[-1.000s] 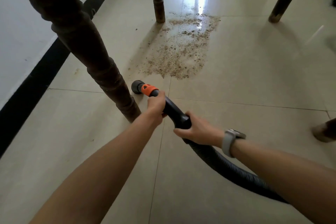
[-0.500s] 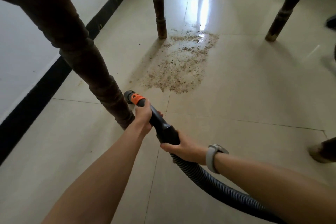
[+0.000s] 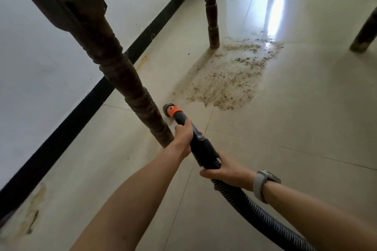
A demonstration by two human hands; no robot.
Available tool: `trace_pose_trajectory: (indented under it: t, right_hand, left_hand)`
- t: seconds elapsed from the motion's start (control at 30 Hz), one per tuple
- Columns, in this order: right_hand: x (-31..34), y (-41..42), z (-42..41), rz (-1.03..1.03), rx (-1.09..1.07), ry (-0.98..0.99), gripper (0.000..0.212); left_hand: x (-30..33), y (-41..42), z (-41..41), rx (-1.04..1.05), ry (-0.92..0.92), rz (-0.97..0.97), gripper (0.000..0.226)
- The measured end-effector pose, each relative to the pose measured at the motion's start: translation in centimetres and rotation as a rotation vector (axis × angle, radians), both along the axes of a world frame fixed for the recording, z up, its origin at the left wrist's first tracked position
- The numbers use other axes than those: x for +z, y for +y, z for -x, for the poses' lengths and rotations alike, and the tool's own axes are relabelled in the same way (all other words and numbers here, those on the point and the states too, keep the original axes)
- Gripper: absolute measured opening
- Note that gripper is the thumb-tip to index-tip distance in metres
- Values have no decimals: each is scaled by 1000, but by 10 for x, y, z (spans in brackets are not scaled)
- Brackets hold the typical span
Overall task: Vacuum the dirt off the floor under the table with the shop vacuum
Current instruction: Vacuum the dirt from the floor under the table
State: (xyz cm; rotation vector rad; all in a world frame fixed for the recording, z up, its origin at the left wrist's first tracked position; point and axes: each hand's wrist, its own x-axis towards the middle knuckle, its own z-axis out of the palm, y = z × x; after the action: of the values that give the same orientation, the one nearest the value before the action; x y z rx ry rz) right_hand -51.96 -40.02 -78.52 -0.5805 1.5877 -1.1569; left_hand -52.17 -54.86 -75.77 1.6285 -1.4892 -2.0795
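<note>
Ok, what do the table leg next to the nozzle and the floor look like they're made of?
Near table leg: apparently dark stained wood, turned with ringed grooves, its finish worn and blotchy. Floor: seemingly glazed ceramic tile, cream and glossy; thin grout lines show and window light reflects beyond the dirt.

Count, head view:
- table legs: 3. Near one [image 3: 130,79] left of centre, far one [image 3: 211,16] upper middle, third [image 3: 365,32] at right edge
- vacuum hose [image 3: 255,204]: 1, with 1 orange collar [image 3: 174,111] near the nozzle
- hands: 2, left hand [image 3: 183,136] and right hand [image 3: 226,171], both on the hose
- dirt patch [image 3: 226,75]: 1, centre right
- wristwatch [image 3: 263,185]: 1
- black baseboard strip [image 3: 67,126]: 1, running diagonally at left
</note>
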Motion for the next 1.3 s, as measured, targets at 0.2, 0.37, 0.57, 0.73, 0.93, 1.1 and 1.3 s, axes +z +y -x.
trace_pose_trajectory:
  t: [0.2,0.37,0.57,0.73,0.93,1.1,1.3]
  right_hand:
    - [-24,15,-2,-205,-1,297,32]
    - [-29,19,3,-214,7,380,26]
    - [-24,14,12,-112,44,240,10]
    - [-26,12,13,-192,61,270,16]
    - [-33,11,15,-304,-16,427,32]
    - [-25,-5,20,-367,-36,550,37]
    - [-6,-38,18,-390,-9,581,41]
  left_hand:
    - [-10,2,5,127,-3,136,44]
    - [-8,11,10,60,-77,253,44]
    - [-17,8,13,55,-196,357,52]
    - [-26,5,13,38,-214,348,53]
    - [-31,3,23,-8,-147,305,52]
    - [-25,-13,32,-35,-31,226,47]
    - [-22,-49,36,9,9,180,48]
